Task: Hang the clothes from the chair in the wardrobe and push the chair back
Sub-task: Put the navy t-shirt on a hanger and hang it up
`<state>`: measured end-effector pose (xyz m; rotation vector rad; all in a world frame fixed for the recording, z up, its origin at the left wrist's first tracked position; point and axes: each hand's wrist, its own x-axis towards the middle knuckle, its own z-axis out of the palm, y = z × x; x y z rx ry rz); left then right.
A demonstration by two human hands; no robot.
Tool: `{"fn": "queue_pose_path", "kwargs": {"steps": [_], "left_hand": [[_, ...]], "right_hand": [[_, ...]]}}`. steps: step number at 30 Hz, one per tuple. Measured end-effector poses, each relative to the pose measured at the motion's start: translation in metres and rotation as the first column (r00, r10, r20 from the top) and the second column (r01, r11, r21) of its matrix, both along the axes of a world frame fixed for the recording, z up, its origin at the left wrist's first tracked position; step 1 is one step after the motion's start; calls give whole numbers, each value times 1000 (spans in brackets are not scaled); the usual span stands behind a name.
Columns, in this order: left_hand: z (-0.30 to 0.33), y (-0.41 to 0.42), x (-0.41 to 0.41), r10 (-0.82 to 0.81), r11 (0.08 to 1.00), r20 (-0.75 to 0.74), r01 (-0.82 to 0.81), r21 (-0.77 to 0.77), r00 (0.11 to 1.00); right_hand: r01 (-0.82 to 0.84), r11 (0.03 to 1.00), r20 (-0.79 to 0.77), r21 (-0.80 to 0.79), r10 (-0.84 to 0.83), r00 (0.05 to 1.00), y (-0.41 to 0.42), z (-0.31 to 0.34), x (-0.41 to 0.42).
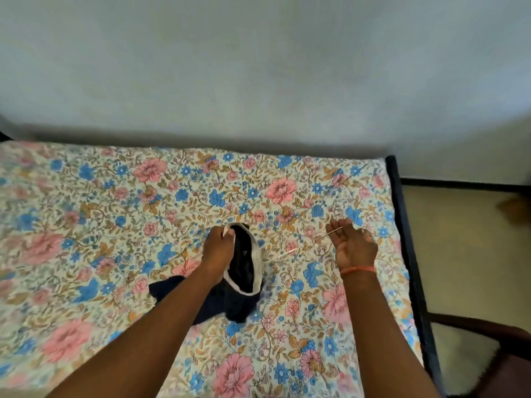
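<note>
A dark garment with a white-trimmed neckline (244, 262) lies on the flowered bedspread (115, 225), near the middle of the bed and towards the person's side. The left hand (217, 248) pinches the white trim at the far edge of the neck opening, its fingers curled round the cloth. The right hand (355, 245) hovers palm-up just to the right of the garment with its fingers spread and relaxed; a thin wire hanger (319, 242), hard to make out against the print, lies across its fingertips and runs down towards the neckline. Whether those fingers actually grip the wire cannot be told.

The step in hand looks like fitting the garment onto the hanger while the bed serves as a work surface. The next move probably calls for the left hand to hold the neck open while the right feeds the hanger's shoulders inside, without the wire snagging the trim.

Outward from there, the bed's dark frame (402, 214) runs along the right edge, with pale floor (459, 254) beyond it. The chair (511, 349) shows only partly at the lower right, close to the bed corner. A plain wall (258, 67) fills the top. No wardrobe is in view, so carrying the garment there will likely require turning away from the bed.
</note>
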<state>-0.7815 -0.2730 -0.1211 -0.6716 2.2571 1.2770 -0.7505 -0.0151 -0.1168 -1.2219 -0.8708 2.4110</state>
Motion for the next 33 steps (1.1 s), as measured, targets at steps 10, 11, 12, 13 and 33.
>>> {"fn": "queue_pose_path", "kwargs": {"steps": [10, 11, 12, 13, 33], "left_hand": [[171, -56, 5, 24, 992, -275, 12, 129, 961], [186, -64, 5, 43, 990, -315, 2, 143, 948], [197, -71, 4, 59, 988, -348, -4, 156, 936], [205, -77, 3, 84, 985, -377, -20, 170, 922], [267, -95, 2, 384, 896, -380, -240, 373, 841]], "right_hand": [[-129, 985, -226, 113, 152, 962, -136, 157, 12], [-158, 976, -232, 151, 190, 954, -149, 167, 15], [-175, 967, -237, 183, 217, 947, -159, 177, 17], [-186, 960, -241, 211, 235, 942, -165, 183, 20], [-221, 706, -269, 673, 513, 815, -172, 289, 37]]}}
